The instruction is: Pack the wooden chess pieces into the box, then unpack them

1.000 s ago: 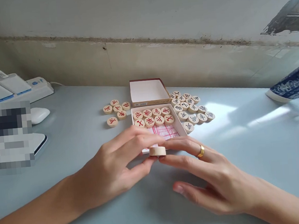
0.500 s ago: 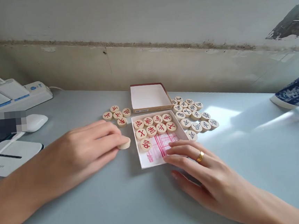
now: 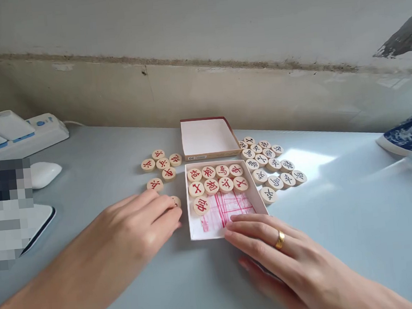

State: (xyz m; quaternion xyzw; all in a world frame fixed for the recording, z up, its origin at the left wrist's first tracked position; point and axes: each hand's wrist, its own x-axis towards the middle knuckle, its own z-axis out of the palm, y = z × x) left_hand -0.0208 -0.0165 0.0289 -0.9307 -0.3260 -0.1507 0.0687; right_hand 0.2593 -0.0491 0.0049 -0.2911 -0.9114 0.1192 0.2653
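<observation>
My left hand point(image 3: 140, 223) is closed, its fingers bent over a round wooden Chinese chess piece point(image 3: 176, 201) that shows only in part, on the table left of the white box tray point(image 3: 194, 230). Inside the tray lie several red-marked pieces point(image 3: 211, 187), two full rows at the back and a single one at the left of the third row. My right hand point(image 3: 275, 249) rests with fingers stretched over the tray's front right corner, thumb apart and low in front. Several loose red-marked pieces point(image 3: 162, 164) lie beyond my left hand.
The box lid point(image 3: 210, 137) stands behind the tray. Several black-marked pieces point(image 3: 260, 176) are spread to the right. On the left are a power strip point(image 3: 50, 127) and a white mouse-shaped object point(image 3: 45, 174). A blue patterned object point(image 3: 411, 131) lies far right, and a wall point(image 3: 114, 95) closes the back.
One more red-marked piece now shows on the table beyond my left hand. That hand has drawn toward the front, its fingers over a piece. My right hand stays at the tray corner.
</observation>
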